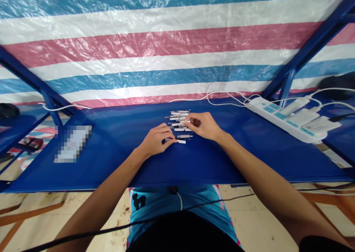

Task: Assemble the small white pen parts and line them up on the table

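Several slim white and grey pen-like sticks (180,113) lie side by side in a row at the middle of the blue tabletop. At the near end of the row, my left hand (158,140) is closed, with thumb and forefinger pinching a white pen-like stick (181,142). Another stick (184,136) lies just beyond it. My right hand (204,125) reaches over the row from the right, fingers curled and thumb against the forefinger at a white stick. Its curled fingers are in dark shadow, so its grip is partly hidden.
On the right of the blue table (116,167) lies a white power strip (288,119) with plugged-in adapters and loose white cables. A blurred-out flat object (73,144) lies at the left. Blue metal posts and a striped plastic sheet (166,41) stand behind.
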